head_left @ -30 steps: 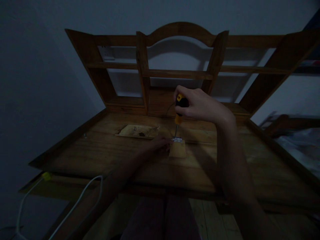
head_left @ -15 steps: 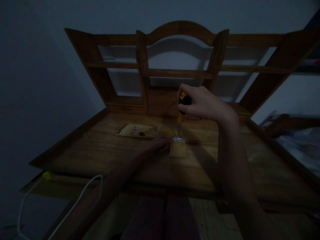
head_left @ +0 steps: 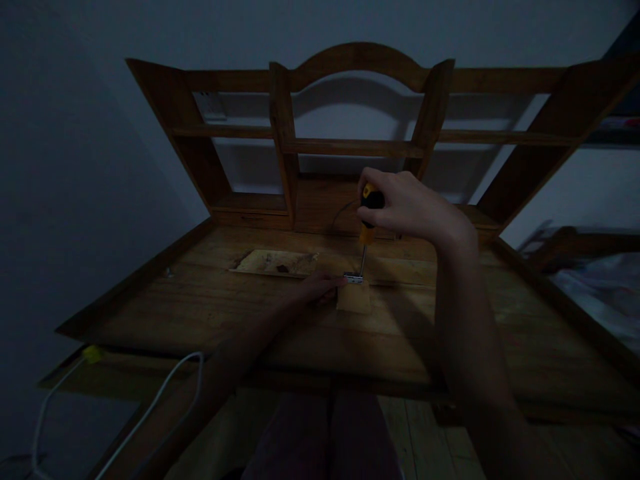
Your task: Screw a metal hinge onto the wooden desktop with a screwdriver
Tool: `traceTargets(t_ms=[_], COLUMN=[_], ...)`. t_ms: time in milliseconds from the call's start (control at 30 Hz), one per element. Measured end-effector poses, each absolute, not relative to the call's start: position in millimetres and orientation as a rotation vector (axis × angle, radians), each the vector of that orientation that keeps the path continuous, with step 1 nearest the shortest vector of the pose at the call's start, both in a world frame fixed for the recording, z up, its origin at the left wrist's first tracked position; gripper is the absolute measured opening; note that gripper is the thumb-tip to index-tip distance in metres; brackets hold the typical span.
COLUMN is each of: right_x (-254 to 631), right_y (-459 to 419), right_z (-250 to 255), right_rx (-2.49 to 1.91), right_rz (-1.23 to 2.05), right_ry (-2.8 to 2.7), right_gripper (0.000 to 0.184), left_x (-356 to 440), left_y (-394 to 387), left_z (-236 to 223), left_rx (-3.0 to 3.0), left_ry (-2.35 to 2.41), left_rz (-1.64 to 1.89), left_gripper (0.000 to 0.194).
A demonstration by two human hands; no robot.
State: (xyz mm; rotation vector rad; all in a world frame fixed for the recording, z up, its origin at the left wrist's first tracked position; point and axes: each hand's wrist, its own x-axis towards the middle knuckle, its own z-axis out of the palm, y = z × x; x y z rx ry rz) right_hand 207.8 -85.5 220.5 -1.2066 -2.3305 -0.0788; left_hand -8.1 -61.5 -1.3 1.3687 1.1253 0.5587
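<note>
My right hand [head_left: 395, 200] is wrapped round the yellow and black handle of a screwdriver [head_left: 368, 233], which points down with a slight tilt. Its tip meets the right part of a small metal hinge [head_left: 353, 277]. Under the hinge lies a small light wooden block [head_left: 354, 299] on the desk. The fingers of my left hand [head_left: 320, 288] press together at the left end of the hinge and block, holding them against the desk. Dim light hides any screw at the tip.
A longer wooden strip [head_left: 275, 262] with dark marks lies left of the block. Small metal bits [head_left: 169, 272] rest farther left on the desk [head_left: 210, 293]. A shelf unit [head_left: 350, 147] rises at the back. A white cable [head_left: 165, 383] hangs over the front left edge.
The screwdriver's tip has shifted from the hinge's middle to its right part, and the handle has moved slightly right. My left fingertips sit a little farther onto the hinge's left end.
</note>
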Motion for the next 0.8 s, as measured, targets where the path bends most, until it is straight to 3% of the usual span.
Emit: traceTargets(t_ms=[200, 800], right_x=[206.4, 207.8], right_y=[-85.8, -82.0], right_z=[221.4, 218.8], right_rx=[-1.231, -1.275], right_rz=[-0.106, -0.158], right_ry=[-2.352, -2.370], right_gripper=[0.019, 0.014], left_x=[-9.6, -5.9], left_y=[-57.7, -66.8], left_z=[-5.4, 14.3], left_rx=[1.363, 1.356], left_ry=[1.063, 1.093], left_rz=[0.515, 0.459], left_gripper=[0.064, 0.058])
